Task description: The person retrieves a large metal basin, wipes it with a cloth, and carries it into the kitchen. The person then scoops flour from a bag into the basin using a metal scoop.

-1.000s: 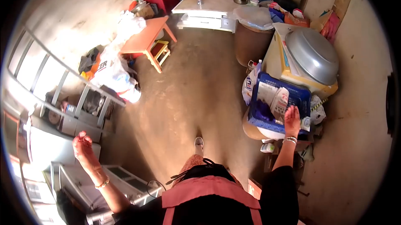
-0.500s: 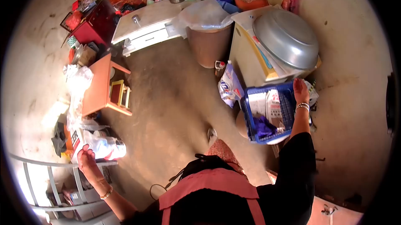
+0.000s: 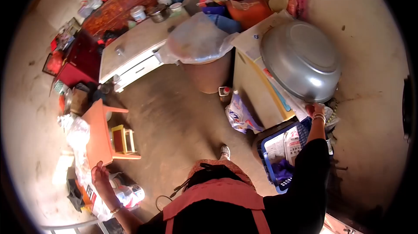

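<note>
My left hand (image 3: 100,173) is raised at the lower left, with its fingers loosely bent and nothing visible in it; the edge of an orange table lies just beyond. At the right, my right hand (image 3: 314,109) is at the lower rim of a large upturned metal basin (image 3: 300,60); its fingertips are too small and hidden to make out. The basin rests on papers on top of a pale cabinet (image 3: 252,88). Below my right wrist, partly covered by my sleeve, a blue plastic basket (image 3: 268,166) holds printed paper (image 3: 292,142) and a purple bag (image 3: 283,169).
Left of the cabinet stand a brown barrel (image 3: 207,75) with a plastic cover and a white-purple bag (image 3: 239,114) on the floor. A white low cabinet (image 3: 135,45) is farther back. At the left are the orange table (image 3: 98,134), a small stool (image 3: 124,140) and plastic bags (image 3: 78,136).
The view has turned right and come closer to the metal basin. My right hand has gone from above the blue basket to the basin's lower rim. My left hand stays raised with bent fingers.
</note>
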`<state>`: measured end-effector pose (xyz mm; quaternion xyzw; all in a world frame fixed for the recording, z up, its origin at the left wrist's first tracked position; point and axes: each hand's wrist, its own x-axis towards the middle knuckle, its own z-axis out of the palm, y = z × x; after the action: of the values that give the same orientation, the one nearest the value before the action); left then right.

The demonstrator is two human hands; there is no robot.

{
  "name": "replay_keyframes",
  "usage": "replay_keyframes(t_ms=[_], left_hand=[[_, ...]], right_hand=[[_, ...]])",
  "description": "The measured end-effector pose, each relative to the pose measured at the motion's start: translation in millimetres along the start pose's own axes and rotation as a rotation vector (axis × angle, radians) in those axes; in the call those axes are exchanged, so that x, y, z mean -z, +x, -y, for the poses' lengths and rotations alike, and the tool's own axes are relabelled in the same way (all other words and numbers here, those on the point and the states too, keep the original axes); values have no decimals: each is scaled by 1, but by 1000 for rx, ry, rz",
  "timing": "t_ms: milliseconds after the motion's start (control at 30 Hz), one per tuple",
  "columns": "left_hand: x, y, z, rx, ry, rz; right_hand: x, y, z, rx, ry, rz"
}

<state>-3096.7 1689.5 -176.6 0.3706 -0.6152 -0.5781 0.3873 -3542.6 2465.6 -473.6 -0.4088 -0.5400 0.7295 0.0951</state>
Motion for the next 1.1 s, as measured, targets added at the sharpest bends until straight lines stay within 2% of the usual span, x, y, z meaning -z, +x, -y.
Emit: replay_keyframes(t_ms=[67, 100, 200, 233, 267, 300, 400, 433, 533, 567, 633, 700, 833, 933, 967, 1000, 1067, 1100], left_hand=[[-26, 21, 4, -21, 132, 74], [-51, 25, -4, 49, -16, 97], [-92, 57, -4, -54, 295, 208], [-104, 73, 0, 67, 183, 187], [-117, 81, 3, -202, 389, 289], [-124, 87, 2, -141, 321, 324], [-143, 103, -1, -25, 142, 377], [-146, 106, -2, 5, 88, 386], [-148, 123, 8, -46, 239, 441], [-152, 123, 9, -48, 235, 444], [-159, 121, 10, -52, 225, 435], [-162, 117, 7, -13, 71, 459], [-151, 125, 9, 78, -118, 515], [-155, 135, 17, 67, -148, 564], [-159, 139, 18, 50, -142, 585], [-168, 141, 15, 95, -317, 690], [-188, 150, 16, 87, -453, 868], [-200, 148, 10, 70, -500, 933]], right_hand=[[-9, -26, 10, 98, -135, 32], [-18, -42, 18, 119, -144, -18], [-23, -65, 26, 116, -99, -135], [-20, -57, 24, 89, -51, -137], [-18, -57, 25, 60, -13, -133], [-18, -55, 28, -10, -2, -206], [-24, -83, 53, 237, 551, 109], [-12, -70, 55, 324, 644, 441], [-65, -131, 111, 317, 836, 263], [-77, -141, 125, 229, 781, 292], [-91, -140, 143, 322, 794, 240], [-104, -155, 162, 377, 828, 196], [-118, -217, 192, 514, 757, 174], [-106, -274, 203, 774, 495, 246], [-108, -308, 207, 846, 417, 203], [-108, -342, 207, 932, 298, 222], [-107, -414, 200, 1096, 54, 242], [-108, -456, 197, 1210, -183, 322]])
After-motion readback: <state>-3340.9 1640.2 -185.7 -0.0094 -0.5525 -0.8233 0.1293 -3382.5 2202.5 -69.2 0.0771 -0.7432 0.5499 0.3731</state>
